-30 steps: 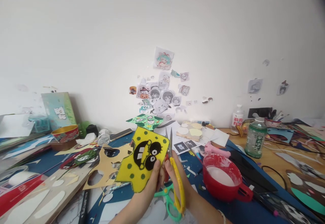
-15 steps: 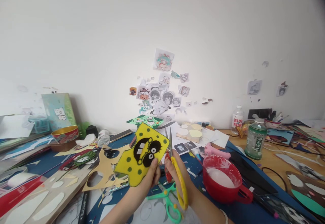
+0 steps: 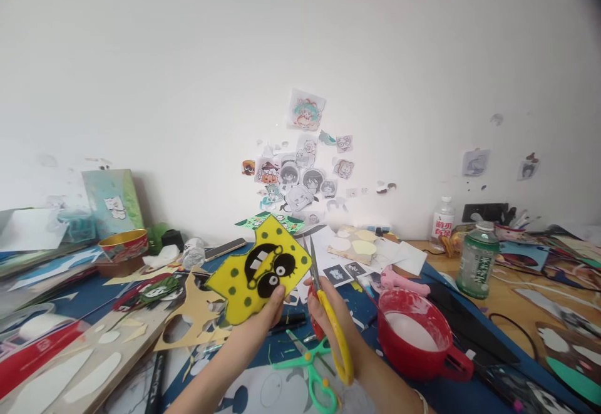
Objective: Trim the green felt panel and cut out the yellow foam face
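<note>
Trimming appears to be your current step. Your left hand [image 3: 275,304] grips the yellow cutout [image 3: 258,271] above the worktop [image 3: 446,396]; your right hand [image 3: 342,312] grasps the yellow-handled scissors [image 3: 335,325], blades parted at its corner. Cutting calls for steady alignment.

A matt, felt-like yellow cutout [image 3: 258,269] is pinched in the left fingers [image 3: 277,299]. The right fingers [image 3: 312,302] hold scissors [image 3: 330,315] with smooth metal blades and yellow plastic on the handle. Right of them are a glossy red plastic cup [image 3: 409,354] and smooth bench [image 3: 506,301] wood.
</note>
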Demonstrator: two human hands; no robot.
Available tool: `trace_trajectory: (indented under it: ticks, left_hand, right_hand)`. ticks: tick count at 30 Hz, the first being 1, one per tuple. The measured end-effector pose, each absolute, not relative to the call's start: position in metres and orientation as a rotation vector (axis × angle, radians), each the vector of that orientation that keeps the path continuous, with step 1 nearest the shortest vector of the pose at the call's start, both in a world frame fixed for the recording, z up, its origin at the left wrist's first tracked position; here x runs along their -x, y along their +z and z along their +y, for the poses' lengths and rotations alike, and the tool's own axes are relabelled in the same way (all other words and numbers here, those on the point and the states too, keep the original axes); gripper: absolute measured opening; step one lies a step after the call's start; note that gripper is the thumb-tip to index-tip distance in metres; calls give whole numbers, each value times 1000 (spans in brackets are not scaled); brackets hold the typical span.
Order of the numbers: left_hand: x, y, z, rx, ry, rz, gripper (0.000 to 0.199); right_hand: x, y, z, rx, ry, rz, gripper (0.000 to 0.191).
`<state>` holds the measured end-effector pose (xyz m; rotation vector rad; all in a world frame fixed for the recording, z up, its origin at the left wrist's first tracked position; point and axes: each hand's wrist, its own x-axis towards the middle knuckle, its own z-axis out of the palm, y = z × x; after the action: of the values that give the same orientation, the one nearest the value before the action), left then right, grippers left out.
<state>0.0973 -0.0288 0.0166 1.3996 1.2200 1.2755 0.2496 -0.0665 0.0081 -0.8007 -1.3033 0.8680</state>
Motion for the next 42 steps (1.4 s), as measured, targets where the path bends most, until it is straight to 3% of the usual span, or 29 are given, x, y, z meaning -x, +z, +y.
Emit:
trace_trajectory:
  ticks: [9,13,19,24,31,42]
  left_hand:
    - [-95,31,-33,-1439,1257,1348,38]
    - [-94,33,-31,-1653,1170,1239,51]
    - [-88,33,-28,-1808,1284,1119,47]
    - [-89,38,-30,-1807,1177,1113,42]
    - [-87,50,-37,-1771,1080,1188,53]
    - [-83,48,-29,-1686,1096,1148,51]
  right_hand:
    - [-256,5,-65,810,880,-1435,43]
    - [-254,2,-62,826,878,-1451,43]
    - [-252,0,-61,842,880,-1460,44]
    - [-253,-1,-59,883,867,-1446,47]
    - [-251,3,-65,876,899,-1468,47]
    - [-247,7,-69,940,852,-1448,53]
